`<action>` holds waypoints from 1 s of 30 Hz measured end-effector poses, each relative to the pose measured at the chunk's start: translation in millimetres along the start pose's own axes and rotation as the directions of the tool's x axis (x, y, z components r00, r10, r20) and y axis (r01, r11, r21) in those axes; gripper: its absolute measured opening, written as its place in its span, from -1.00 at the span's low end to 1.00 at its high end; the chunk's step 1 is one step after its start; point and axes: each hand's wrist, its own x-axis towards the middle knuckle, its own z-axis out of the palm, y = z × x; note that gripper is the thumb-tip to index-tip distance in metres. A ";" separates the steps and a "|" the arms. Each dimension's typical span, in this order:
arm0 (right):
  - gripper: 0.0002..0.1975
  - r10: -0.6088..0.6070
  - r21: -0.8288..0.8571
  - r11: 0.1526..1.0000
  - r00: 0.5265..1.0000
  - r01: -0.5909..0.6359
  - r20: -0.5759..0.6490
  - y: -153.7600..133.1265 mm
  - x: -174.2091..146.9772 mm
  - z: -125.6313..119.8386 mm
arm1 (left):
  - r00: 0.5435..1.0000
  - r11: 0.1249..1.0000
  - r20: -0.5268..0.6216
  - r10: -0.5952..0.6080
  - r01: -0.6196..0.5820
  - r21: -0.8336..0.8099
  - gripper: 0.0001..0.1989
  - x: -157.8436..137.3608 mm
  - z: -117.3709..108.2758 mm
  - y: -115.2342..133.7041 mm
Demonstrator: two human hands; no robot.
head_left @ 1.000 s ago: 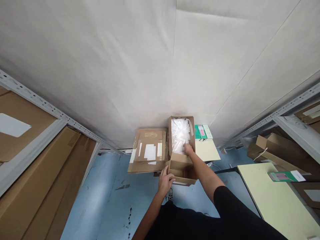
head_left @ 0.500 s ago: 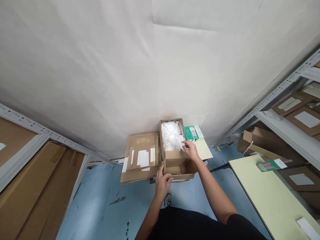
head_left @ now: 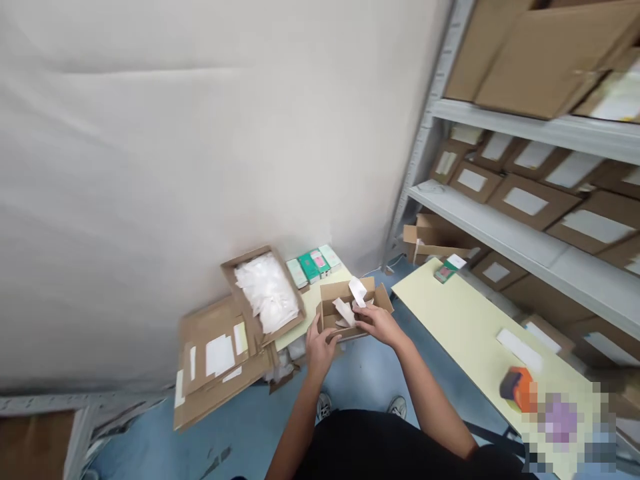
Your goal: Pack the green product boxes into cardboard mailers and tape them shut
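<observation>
Head view: the left hand [head_left: 321, 349] grips a carton [head_left: 334, 291] holding white packets [head_left: 343, 311]. The right hand [head_left: 382, 325] pinches a white strip [head_left: 357, 291].

The right hand [head_left: 377, 325] has moved from the larger carton [head_left: 285, 331] of white packets [head_left: 267, 291] to the small open carton [head_left: 333, 291], where white strips [head_left: 343, 311] now show. The small open carton has shifted rightward, away from the larger carton. An orange object [head_left: 525, 388] has come into view.
</observation>
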 end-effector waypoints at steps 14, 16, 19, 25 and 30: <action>-0.62 0.296 0.046 0.945 0.789 -0.324 -0.538 153.2 -202.5 -165.5 | 0.893 0.942 0.300 0.335 -0.308 -0.135 -0.87 34.1 208.4 177.5; -0.56 0.339 0.073 0.923 0.710 -0.377 -0.617 169.8 -224.7 -173.1 | 0.849 0.923 0.365 0.383 -0.335 -0.188 -0.86 37.0 233.9 197.8; -0.51 0.406 0.126 0.884 0.603 -0.451 -0.687 189.8 -250.4 -180.4 | 0.782 0.897 0.442 0.439 -0.355 -0.263 -0.85 44.1 270.9 223.3; -0.46 0.530 0.223 0.793 0.462 -0.567 -0.711 219.1 -276.0 -191.9 | 0.712 0.886 0.534 0.455 -0.300 -0.354 -0.85 67.6 343.9 254.0; -0.48 0.561 0.262 0.751 0.378 -0.606 -0.737 242.7 -257.5 -203.6 | 0.616 0.873 0.630 0.474 -0.232 -0.430 -0.86 104.0 398.0 259.5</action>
